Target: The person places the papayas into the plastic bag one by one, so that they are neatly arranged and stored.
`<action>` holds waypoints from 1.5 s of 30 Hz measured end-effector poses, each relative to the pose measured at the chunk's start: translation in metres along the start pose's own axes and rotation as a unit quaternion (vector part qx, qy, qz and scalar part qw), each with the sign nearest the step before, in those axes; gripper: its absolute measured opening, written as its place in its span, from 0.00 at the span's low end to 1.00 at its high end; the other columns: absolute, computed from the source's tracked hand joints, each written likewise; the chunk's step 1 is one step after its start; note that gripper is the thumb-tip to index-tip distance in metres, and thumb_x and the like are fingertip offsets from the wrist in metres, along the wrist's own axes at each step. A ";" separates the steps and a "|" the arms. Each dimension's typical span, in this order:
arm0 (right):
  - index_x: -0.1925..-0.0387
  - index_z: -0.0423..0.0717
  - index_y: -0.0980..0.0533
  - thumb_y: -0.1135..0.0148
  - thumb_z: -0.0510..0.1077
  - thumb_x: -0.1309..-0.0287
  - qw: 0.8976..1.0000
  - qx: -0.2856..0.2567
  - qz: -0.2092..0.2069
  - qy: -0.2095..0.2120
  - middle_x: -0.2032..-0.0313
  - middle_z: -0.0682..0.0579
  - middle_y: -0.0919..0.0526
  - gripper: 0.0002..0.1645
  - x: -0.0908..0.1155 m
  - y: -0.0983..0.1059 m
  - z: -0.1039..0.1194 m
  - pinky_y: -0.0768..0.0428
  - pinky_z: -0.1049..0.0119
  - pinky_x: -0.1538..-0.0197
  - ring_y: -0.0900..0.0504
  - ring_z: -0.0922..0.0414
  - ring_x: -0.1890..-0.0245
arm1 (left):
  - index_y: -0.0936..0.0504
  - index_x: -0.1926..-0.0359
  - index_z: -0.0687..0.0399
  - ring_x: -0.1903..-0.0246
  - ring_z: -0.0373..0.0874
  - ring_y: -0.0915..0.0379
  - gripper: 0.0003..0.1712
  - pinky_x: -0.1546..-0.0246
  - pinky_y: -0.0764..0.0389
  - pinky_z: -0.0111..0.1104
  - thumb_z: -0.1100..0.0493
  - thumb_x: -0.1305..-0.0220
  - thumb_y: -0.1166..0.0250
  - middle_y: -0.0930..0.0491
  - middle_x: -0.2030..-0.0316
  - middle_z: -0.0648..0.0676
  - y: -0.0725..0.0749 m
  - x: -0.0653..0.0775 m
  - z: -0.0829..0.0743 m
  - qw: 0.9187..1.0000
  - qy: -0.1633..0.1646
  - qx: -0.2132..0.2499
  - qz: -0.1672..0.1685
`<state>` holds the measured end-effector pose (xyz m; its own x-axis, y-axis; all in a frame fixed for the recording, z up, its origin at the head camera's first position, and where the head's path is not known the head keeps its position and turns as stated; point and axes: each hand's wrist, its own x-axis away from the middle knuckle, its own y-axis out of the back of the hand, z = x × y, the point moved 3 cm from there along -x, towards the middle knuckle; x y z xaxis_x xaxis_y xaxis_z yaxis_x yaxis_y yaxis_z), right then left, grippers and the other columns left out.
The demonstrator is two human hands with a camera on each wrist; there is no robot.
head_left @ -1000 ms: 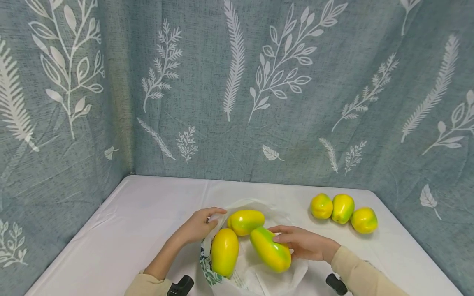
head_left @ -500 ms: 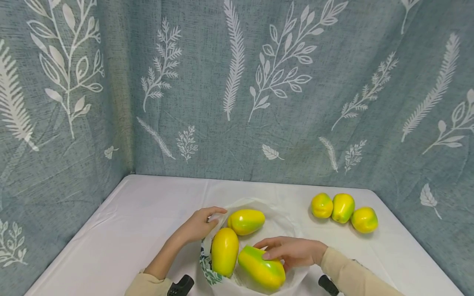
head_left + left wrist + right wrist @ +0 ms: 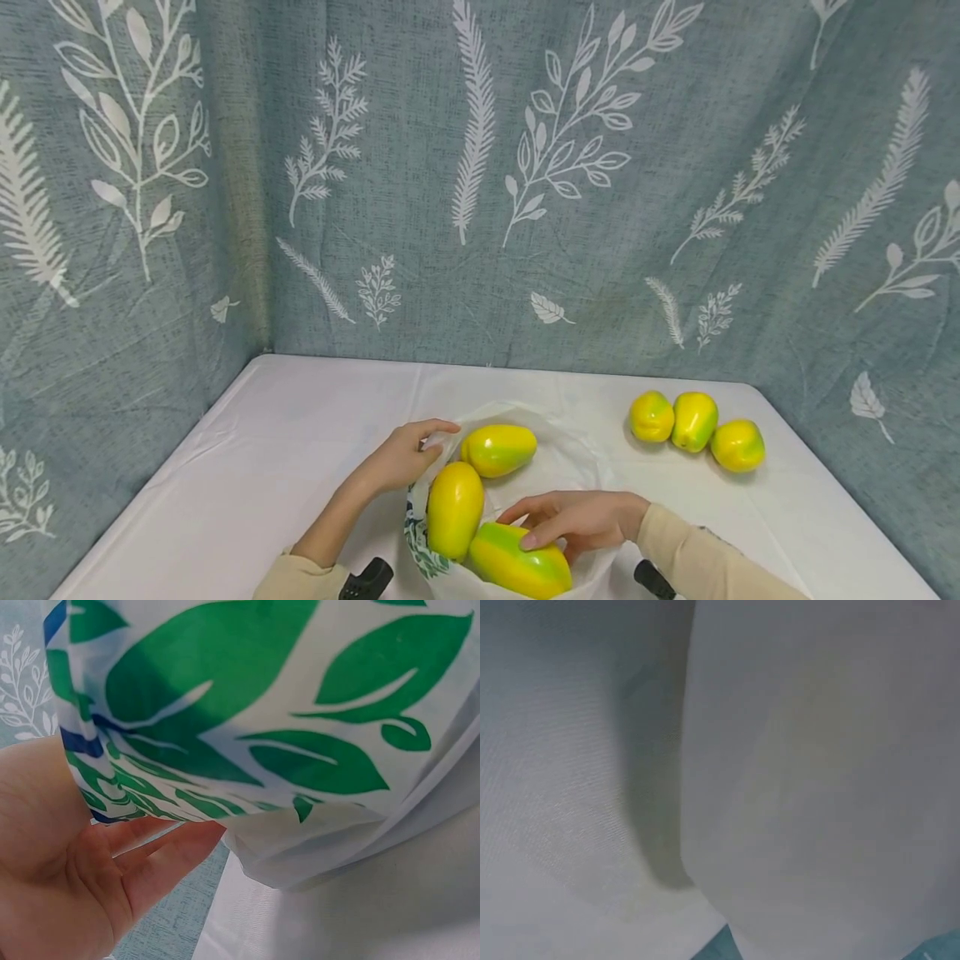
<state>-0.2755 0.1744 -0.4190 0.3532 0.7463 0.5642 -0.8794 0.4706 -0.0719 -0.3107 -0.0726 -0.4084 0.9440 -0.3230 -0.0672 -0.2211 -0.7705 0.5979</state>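
In the head view a white bag (image 3: 573, 467) with a leaf print stands with its mouth open. My left hand (image 3: 401, 457) grips its left rim; the left wrist view has that hand (image 3: 82, 885) beside the green-leaf print, its fingers partly behind the bag. Inside the bag's mouth my right hand (image 3: 577, 518) holds a yellow-green papaya (image 3: 517, 565) from above, thumb on its near side. Two more papayas lie in the bag, one upright at the left (image 3: 455, 510) and one across the back (image 3: 498, 450). White bag material (image 3: 817, 772) fills much of the right wrist view, hiding that hand.
Three yellow-green papayas sit together at the back right of the table: a left one (image 3: 651, 417), a middle one (image 3: 694, 422) and a right one (image 3: 738, 446). White cloth covers the table (image 3: 322, 400). A blue-green leaf-patterned curtain (image 3: 420, 292) hangs behind and at both sides.
My right hand has carried the papaya toward me and to the left, lower into the bag, turning it more sideways. My left hand has stayed at the rim.
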 end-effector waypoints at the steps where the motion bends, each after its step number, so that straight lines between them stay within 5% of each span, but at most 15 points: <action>1: 0.31 0.44 0.40 0.46 0.48 0.34 1.000 0.003 0.000 -0.001 0.43 0.48 0.32 0.33 0.000 -0.001 0.000 0.25 0.60 0.52 0.29 0.55 0.51 | 0.21 0.44 0.53 0.51 0.52 0.31 0.20 0.54 0.27 0.48 0.69 0.34 0.44 0.28 0.41 0.59 0.000 0.000 0.000 1.000 0.000 0.000 0.000; 20: 0.33 0.44 0.37 0.50 0.42 0.32 0.999 0.045 -0.017 0.005 0.44 0.48 0.28 0.27 -0.006 -0.015 0.002 0.25 0.63 0.54 0.27 0.56 0.50 | 0.22 0.43 0.56 0.58 0.52 0.31 0.20 0.64 0.28 0.40 0.70 0.35 0.45 0.29 0.41 0.62 0.004 0.000 0.001 1.000 -0.020 -0.001 0.017; 26: 0.33 0.44 0.37 0.50 0.43 0.31 0.999 0.036 -0.010 0.004 0.44 0.48 0.28 0.27 -0.007 -0.018 0.001 0.25 0.63 0.53 0.27 0.56 0.50 | 0.23 0.43 0.57 0.75 0.46 0.36 0.20 0.76 0.31 0.35 0.70 0.34 0.46 0.29 0.41 0.63 0.004 0.000 0.002 1.000 -0.018 0.010 0.019; 32: 0.33 0.43 0.37 0.52 0.41 0.31 0.999 0.047 -0.004 0.011 0.43 0.49 0.28 0.26 -0.007 -0.019 0.002 0.28 0.61 0.47 0.28 0.57 0.48 | 0.21 0.44 0.54 0.56 0.51 0.31 0.20 0.61 0.28 0.42 0.70 0.35 0.44 0.27 0.42 0.60 0.004 0.001 0.002 1.000 -0.017 -0.005 0.005; 45: 0.33 0.41 0.39 0.53 0.41 0.30 0.999 0.034 -0.002 0.016 0.42 0.48 0.29 0.27 -0.005 -0.015 0.000 0.30 0.60 0.44 0.29 0.56 0.46 | 0.21 0.44 0.54 0.52 0.52 0.31 0.20 0.55 0.27 0.47 0.69 0.35 0.44 0.27 0.41 0.60 0.002 0.000 0.003 1.000 -0.012 -0.005 0.008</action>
<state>-0.2641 0.1636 -0.4204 0.3662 0.7593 0.5379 -0.8973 0.4412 -0.0119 -0.3117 -0.0756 -0.4096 0.9345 -0.3476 -0.0769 -0.2327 -0.7598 0.6071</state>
